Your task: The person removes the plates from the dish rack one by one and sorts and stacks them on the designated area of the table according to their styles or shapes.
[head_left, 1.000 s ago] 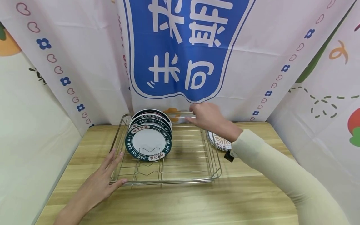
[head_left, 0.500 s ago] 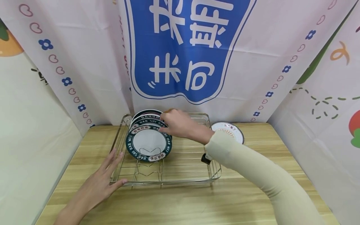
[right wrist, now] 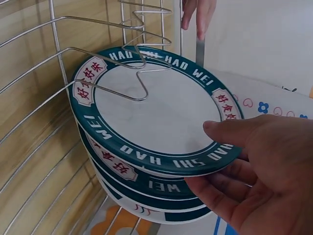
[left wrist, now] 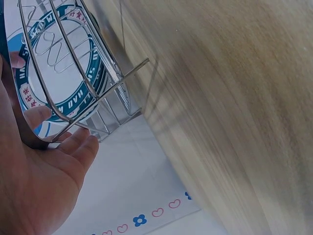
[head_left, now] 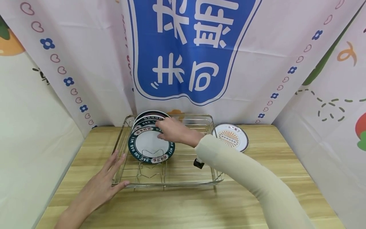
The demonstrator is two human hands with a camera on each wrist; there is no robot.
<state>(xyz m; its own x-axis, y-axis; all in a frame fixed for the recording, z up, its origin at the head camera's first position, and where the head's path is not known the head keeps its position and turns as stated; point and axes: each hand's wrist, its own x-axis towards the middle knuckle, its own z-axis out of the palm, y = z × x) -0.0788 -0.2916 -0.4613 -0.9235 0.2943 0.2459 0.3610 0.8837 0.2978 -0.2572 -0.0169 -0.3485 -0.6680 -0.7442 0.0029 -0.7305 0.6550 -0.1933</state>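
Leaning in the wire rack (head_left: 191,183): front plate (head_left: 148,144), green-rimmed, edge pinched by the right hand (head_left: 172,130) (thumb on face, fingers behind), similar plates (head_left: 146,122) close at its back. Left hand (head_left: 98,186): fingers spread, resting at the rack's near left corner. Possible faults: the one-sided hold letting the plate swivel, wire loops (right wrist: 140,100) snagging its rim, or tucked fingers toppling its neighbours.

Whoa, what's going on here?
A person's right hand pinches the edge of the front green-rimmed plate, thumb in front, fingers behind. It stands in a wire rack with other plates behind it. The left hand rests on the rack's left side. A white plate with a sunburst lies on the table, right of the rack.
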